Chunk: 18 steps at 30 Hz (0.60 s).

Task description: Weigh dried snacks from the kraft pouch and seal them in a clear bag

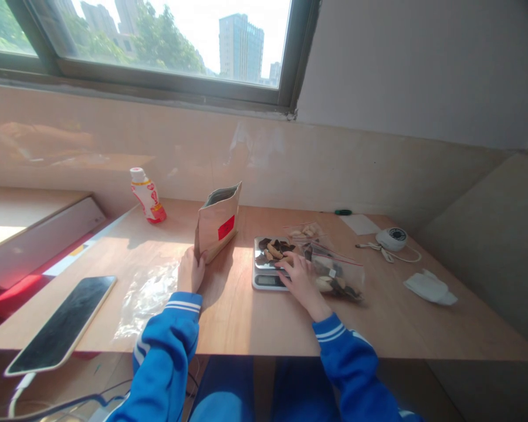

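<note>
Standing upright with its top open is a brown paper pouch with a red label. My left hand is closed on the pouch's lower left edge. To its right a small white kitchen scale carries a heap of dark and pale dried slices; I cannot tell their exact kind. Over the scale's right side lies my right hand, fingers stretched and apart, fingertips at the heap. A clear zip bag of similar pieces lies just right of that hand, with another zip bag of pale pieces behind.
At the left are a drink bottle, a crumpled clear plastic bag and a phone on a cable over the table edge. Rightward lie a white round device with cord, a tissue, paper and a green-handled tool.
</note>
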Each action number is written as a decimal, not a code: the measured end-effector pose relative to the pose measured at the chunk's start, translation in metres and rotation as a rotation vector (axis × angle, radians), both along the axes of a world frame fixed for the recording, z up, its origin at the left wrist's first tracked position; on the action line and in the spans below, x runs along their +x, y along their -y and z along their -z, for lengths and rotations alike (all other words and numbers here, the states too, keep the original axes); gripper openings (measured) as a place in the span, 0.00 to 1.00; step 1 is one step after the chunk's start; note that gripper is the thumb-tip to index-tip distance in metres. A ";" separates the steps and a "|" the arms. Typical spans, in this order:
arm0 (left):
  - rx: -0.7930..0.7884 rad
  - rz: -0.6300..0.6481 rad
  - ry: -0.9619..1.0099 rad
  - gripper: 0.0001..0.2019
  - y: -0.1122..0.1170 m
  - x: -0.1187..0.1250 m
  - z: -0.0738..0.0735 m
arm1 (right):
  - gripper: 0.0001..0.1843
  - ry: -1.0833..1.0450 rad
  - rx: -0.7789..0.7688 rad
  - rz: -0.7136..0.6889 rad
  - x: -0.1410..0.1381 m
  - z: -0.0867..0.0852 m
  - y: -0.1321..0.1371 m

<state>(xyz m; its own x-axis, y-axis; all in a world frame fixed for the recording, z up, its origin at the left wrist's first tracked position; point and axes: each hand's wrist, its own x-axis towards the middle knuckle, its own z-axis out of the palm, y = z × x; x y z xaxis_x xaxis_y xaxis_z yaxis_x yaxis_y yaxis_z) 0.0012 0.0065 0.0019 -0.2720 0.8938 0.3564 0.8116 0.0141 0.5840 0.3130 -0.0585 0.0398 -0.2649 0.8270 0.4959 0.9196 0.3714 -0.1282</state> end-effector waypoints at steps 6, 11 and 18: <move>-0.024 0.012 0.003 0.15 0.000 0.000 -0.002 | 0.06 -0.020 0.042 -0.009 0.001 0.000 0.000; -0.030 0.002 -0.009 0.15 0.000 0.000 -0.001 | 0.04 -0.128 0.104 -0.025 0.000 -0.017 0.009; 0.055 0.017 -0.048 0.16 0.000 0.001 0.010 | 0.04 -0.461 0.254 -0.032 -0.007 -0.078 0.000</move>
<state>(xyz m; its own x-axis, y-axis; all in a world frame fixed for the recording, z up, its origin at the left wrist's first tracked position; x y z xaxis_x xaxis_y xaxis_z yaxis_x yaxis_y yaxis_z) 0.0021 0.0069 -0.0076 -0.2384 0.8767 0.4177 0.8387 -0.0310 0.5437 0.3063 -0.0588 0.1177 0.0051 0.6608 0.7505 0.7765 0.4703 -0.4193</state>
